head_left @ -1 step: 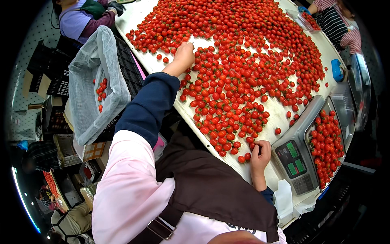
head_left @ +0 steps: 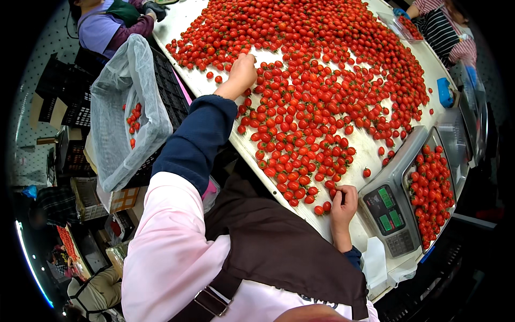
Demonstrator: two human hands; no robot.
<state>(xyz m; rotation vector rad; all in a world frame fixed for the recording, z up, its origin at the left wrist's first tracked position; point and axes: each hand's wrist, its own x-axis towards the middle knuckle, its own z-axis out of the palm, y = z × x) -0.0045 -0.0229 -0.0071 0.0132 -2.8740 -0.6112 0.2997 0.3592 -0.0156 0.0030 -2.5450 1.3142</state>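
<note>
Loose red cherry tomatoes (head_left: 300, 123) with green stems cover much of the white table in front of me. My left hand (head_left: 241, 75) reaches to the left border of the heap, with curled fingers down among the tomatoes; its fingertips are hidden. Close to the table's near edge, my right hand (head_left: 344, 209) rests with its fingers bent in and the thumb tip beside a few stray tomatoes (head_left: 323, 208). What either hand holds, if anything, is not visible. To the right stands a grey digital scale (head_left: 391, 209) bearing a tray of cherry tomatoes (head_left: 431, 190).
A black crate (head_left: 170, 86) lined with translucent plastic (head_left: 113, 118) stands left, with several tomatoes inside. White paper (head_left: 374, 263) lies below the scale, and a blue object (head_left: 444, 92) sits beyond it. Co-workers stand at the far left (head_left: 110, 24) and far right (head_left: 432, 27).
My hands have hardly moved. At the far right, the clear plastic near the co-worker has shifted slightly.
</note>
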